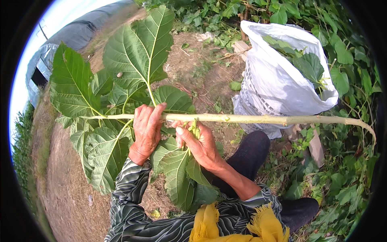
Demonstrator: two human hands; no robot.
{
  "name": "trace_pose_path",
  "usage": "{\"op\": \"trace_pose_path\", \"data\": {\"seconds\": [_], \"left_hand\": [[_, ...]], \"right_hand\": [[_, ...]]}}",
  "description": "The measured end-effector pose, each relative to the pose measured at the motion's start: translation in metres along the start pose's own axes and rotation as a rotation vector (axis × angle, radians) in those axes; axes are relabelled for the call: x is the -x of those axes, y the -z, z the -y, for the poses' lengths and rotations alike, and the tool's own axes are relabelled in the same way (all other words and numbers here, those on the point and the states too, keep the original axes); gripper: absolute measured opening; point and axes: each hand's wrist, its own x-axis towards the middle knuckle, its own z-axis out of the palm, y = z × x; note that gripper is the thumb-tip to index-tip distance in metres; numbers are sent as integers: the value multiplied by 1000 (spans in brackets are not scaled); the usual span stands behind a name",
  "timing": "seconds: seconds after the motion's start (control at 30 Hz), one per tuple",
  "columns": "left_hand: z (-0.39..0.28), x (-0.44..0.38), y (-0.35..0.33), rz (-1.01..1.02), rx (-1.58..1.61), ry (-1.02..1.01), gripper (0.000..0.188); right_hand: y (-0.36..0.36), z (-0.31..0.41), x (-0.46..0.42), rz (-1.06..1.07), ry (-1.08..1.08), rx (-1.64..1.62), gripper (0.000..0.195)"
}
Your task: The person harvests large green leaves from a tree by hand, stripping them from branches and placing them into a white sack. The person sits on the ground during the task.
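Note:
A long pale leafy branch runs across the view, bare to the right of my hands and bearing large green leaves at the left. My left hand is wrapped around the branch beside the leafy part. Just right of it, below the branch, my right hand holds a bunch of plucked leaves by their stalks, with the blades hanging down. Its fingertips are close to the underside of the branch. A small snail sits on one large leaf.
A white woven sack with leaves inside stands open beyond the branch, at the right. Dense green foliage lines the right side. Dry ground lies at the left, with a dark-covered tunnel structure behind. A yellow fringed scarf hangs at my front.

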Motion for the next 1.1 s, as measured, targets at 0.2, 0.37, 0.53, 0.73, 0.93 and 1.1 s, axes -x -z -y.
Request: {"op": "trace_pose_path", "data": {"seconds": [0.2,0.37,0.53,0.73,0.93,1.1], "left_hand": [[3,9,-2,-14,48,152,66],[2,5,-7,-47,8,111,69],[4,3,-6,41,41,160,74],[3,-2,-1,18,-28,127,65],[3,-4,3,103,60,172,64],[2,-9,10,177,123,194,62]], "right_hand": [[16,7,-6,21,87,439,18],[23,10,-11,17,301,795,24],[36,11,-16,97,509,1088,39],[65,6,-14,251,488,1395,41],[73,16,-40,32,405,936,34],[60,22,-52,44,182,436,25]]}}
